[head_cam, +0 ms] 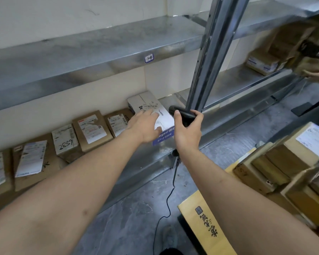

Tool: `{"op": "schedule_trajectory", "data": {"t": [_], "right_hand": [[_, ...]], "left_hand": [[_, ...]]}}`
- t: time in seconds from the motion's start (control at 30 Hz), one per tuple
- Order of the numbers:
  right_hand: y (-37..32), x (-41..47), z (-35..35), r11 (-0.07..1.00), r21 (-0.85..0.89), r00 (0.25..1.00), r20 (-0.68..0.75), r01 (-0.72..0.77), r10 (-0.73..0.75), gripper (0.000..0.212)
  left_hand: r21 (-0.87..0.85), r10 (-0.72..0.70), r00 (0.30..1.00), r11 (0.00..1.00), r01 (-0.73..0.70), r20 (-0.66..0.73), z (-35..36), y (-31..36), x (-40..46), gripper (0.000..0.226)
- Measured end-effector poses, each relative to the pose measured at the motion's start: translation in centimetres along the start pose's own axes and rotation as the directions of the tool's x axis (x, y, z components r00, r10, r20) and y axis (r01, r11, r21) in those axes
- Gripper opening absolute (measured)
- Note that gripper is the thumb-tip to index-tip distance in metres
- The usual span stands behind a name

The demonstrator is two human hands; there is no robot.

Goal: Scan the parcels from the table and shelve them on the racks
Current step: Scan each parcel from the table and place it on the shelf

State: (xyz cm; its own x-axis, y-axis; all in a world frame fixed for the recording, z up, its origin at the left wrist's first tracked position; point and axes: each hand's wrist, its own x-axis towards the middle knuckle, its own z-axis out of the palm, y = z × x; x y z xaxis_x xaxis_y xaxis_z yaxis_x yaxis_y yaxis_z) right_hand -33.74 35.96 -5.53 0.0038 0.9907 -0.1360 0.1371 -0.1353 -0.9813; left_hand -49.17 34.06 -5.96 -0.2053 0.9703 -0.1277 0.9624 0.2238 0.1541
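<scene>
Head view. Left hand (145, 126) reaches to the lower rack shelf (228, 85), fingers (151, 114) straight and laid flat on top of a white parcel (149, 105); the hand covers part of its label and the print under it cannot be read. Right hand (187, 129) grips a black scanner (182, 112), fingers curled round the body, its head just beside the parcel's right end. The scanner's front end sits behind the grey rack upright (206, 61); whether it touches the parcel cannot be told. Its black cable (168, 196) hangs to the grey floor (136, 218).

White parcel lies on the lower shelf, near the upright, at the right end of a row of brown parcels (92, 129); one of them bears handwritten digits. The leftmost of them are cut off by the frame edge.

Upper shelf (99, 50) carries a small blue-edged tag (149, 58), characters too small to make out. At right, a blurred stack of cardboard boxes (284, 162) and a yellow printed carton (210, 227), partly hidden by the right forearm. Top right, another person's hand (317, 73) under a brown box, blurred.
</scene>
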Motion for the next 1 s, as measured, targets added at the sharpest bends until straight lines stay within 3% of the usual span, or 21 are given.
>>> {"op": "schedule_trajectory", "data": {"t": [0.23, 0.47, 0.7, 1.0], "right_hand": [[-0.4, -8.5, -0.3, 0.999, 0.002, 0.981, -0.191, 0.033, -0.032, 0.044], [-1.2, -17.6, -3.3, 0.996, -0.057, 0.927, -0.364, 0.069, -0.085, 0.043], [0.3, -24.7, -8.3, 0.999, -0.005, 0.837, -0.546, 0.033, -0.030, 0.044], [2.3, -30.6, -19.2, 1.000, -0.007, 0.754, -0.657, 0.030, -0.027, 0.044]], "left_hand": [[0.032, 0.210, 0.977, 0.977, -0.209, -0.034, -0.8, -1.0, -5.3, 0.059], [0.078, 0.431, 0.899, 0.902, -0.426, -0.075, -2.8, 0.7, -11.7, 0.057], [0.071, 0.563, 0.826, 0.825, -0.560, -0.026, -2.5, 5.9, -17.8, 0.064], [0.059, 0.677, 0.736, 0.734, -0.676, 0.014, -0.8, 16.8, -24.6, 0.067]]}}
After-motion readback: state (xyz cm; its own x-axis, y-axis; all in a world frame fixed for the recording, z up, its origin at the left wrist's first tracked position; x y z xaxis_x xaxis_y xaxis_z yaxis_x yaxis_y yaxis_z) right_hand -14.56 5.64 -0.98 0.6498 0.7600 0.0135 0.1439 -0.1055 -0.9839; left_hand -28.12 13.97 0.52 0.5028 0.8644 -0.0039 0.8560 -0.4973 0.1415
